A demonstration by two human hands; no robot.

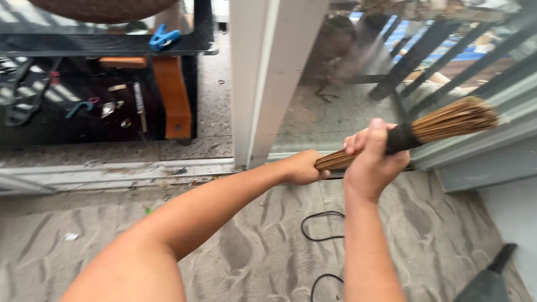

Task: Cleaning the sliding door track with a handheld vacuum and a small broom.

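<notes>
- At ten o'clock we see a dark table (33, 43) with a blue clip (163, 37) on its edge; small tools and scraps lie in the shadow under it, beside an orange leg (173, 95).
- At nine o'clock the door track (112, 172) runs along the floor, with bits of litter on it and on the mat (246, 251) just below.
- At twelve o'clock stands the white door frame (254, 78), with the glass pane to its right.
- Our left hand (302, 166), at the centre, is wrapped shut around the butt end of the broom (447, 120); the fingers themselves are hidden from us.
- Our right hand (372, 159), just right of it, is fisted tight around the black binding, thumb up on top.
- The broom lies nearly level, its bristles fanning out towards two o'clock, off the floor and close to the grey sill.
- A black cord (319, 226) loops on the mat at six o'clock, right under our wrists.
- We judge the step in hand to be sweeping, with the broom lifted between strokes.
- The next move, we judge, calls for tipping the bristles down to the mat and keeping them off the cord.
</notes>
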